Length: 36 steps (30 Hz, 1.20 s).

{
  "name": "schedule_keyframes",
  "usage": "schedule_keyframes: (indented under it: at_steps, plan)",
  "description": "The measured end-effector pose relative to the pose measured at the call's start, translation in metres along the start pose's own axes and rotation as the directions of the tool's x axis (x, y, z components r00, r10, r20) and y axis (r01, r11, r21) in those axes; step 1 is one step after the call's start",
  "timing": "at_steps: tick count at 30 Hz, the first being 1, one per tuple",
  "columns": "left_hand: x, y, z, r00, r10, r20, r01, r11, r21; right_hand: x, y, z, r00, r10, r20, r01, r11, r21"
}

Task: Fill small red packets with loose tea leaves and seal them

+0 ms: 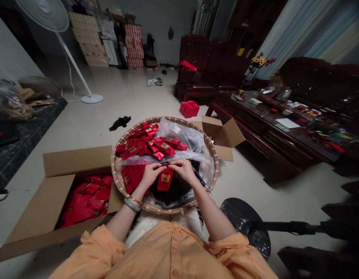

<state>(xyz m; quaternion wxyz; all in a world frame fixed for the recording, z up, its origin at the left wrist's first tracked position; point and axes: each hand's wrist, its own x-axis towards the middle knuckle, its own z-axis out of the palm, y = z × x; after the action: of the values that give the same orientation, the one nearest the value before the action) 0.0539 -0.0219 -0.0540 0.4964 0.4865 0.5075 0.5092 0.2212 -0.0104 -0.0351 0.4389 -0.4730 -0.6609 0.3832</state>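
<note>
Between my two hands hangs a small red packet with gold and black print. My left hand pinches its top edge from one side, and my right hand pinches it from the other. Beneath is a round woven bamboo tray, which sits over my lap. Filled red packets lie heaped on clear plastic at the tray's far side. Flat red packets lie beside my left hand. Black material sits under the held packet; what it is I cannot make out.
An open cardboard box full of red packets stands at the left. Another open box is beyond the tray at the right, near a dark wooden table. A red box, a white fan and a round black base stand on the floor.
</note>
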Motion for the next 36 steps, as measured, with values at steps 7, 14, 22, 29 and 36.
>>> schedule_keyframes:
  at_steps: [7,14,22,29,36]
  plan:
    - [-0.012,-0.005,0.003,0.903,-0.207,0.377,0.257,0.963,-0.086,0.004,0.011,-0.005,0.977,0.208,-0.054,-0.191,0.956,0.221]
    - [-0.019,-0.006,0.006,0.869,-0.267,0.417,0.241,0.964,0.113,0.009,0.008,-0.009,0.994,0.083,-0.071,-0.087,0.995,-0.053]
    - [-0.022,0.002,0.01,0.89,-0.243,0.386,0.145,0.953,0.265,0.016,0.017,-0.008,0.995,0.025,-0.101,-0.039,0.99,-0.138]
    - [-0.021,0.004,0.008,0.908,-0.236,0.347,0.213,0.972,0.105,0.014,0.022,-0.009,0.993,0.037,-0.11,-0.042,0.998,-0.047]
    - [-0.016,0.004,0.017,0.915,-0.186,0.358,0.214,0.976,-0.04,0.005,0.015,-0.002,0.995,-0.009,-0.103,-0.007,0.989,-0.149]
